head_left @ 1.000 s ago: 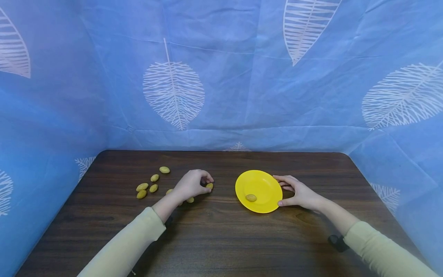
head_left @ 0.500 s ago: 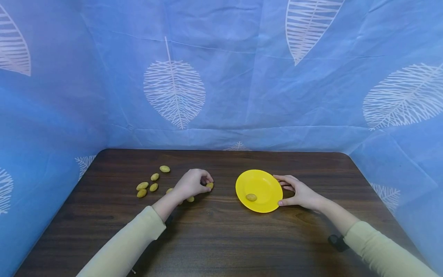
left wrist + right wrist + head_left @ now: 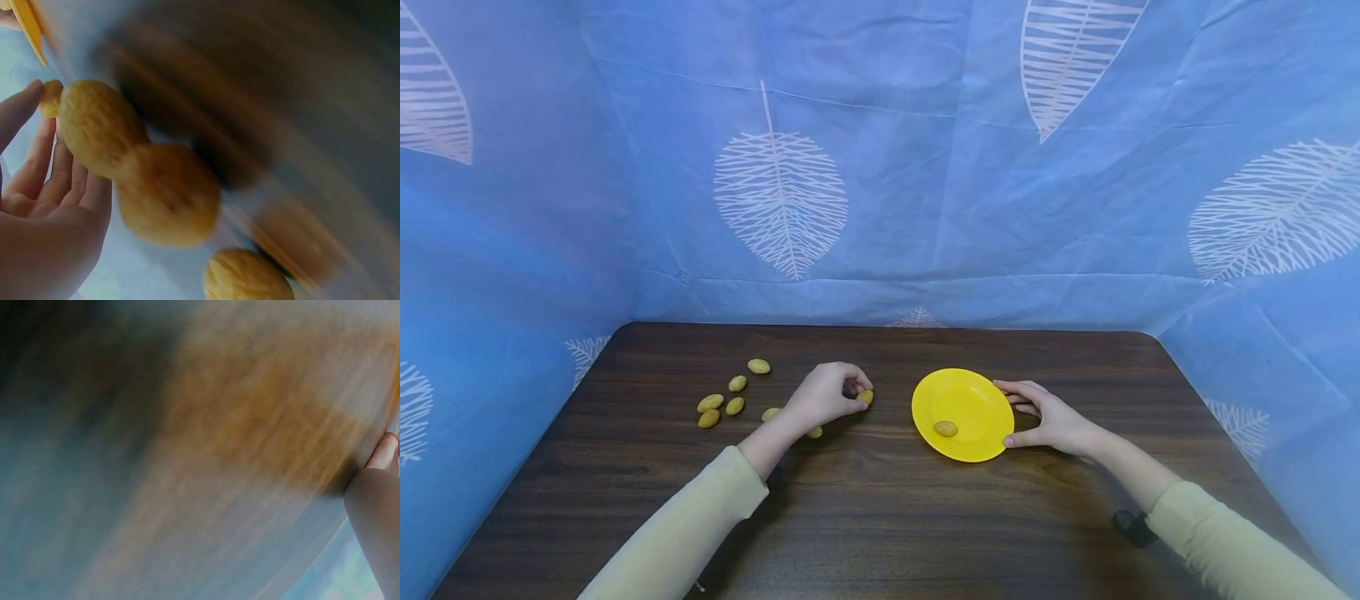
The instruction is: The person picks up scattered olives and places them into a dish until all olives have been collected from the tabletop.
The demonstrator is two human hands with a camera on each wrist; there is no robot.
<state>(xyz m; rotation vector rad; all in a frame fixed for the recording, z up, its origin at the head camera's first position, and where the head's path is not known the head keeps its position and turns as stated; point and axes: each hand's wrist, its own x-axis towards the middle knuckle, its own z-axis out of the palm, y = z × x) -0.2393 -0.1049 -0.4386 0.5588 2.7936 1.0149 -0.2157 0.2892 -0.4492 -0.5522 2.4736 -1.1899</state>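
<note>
Between thumb and fingertips my left hand (image 3: 827, 393) pinches a small wrinkled yellow oval fruit (image 3: 865, 397), olive-like in shape. The left wrist view shows that same fruit (image 3: 51, 99) at the fingertips, with more wrinkled fruits (image 3: 167, 195) close by on the table. My right hand (image 3: 1054, 421) grips the right rim of a round yellow plate (image 3: 962, 383), thumb on the near side and fingers on the far side. One fruit (image 3: 946, 428) lies on the plate. In the right wrist view only part of the hand (image 3: 378, 494) and a sliver of plate show.
Several loose fruits (image 3: 709, 418) are scattered over the left part of the dark wooden table (image 3: 880, 525). Some lie beside or partly behind the left wrist. A blue curtain with white leaf prints (image 3: 887, 208) hangs around the table's back and sides.
My left hand has shifted slightly right and away from me with the pinched fruit. The right hand keeps its place at the plate's rim.
</note>
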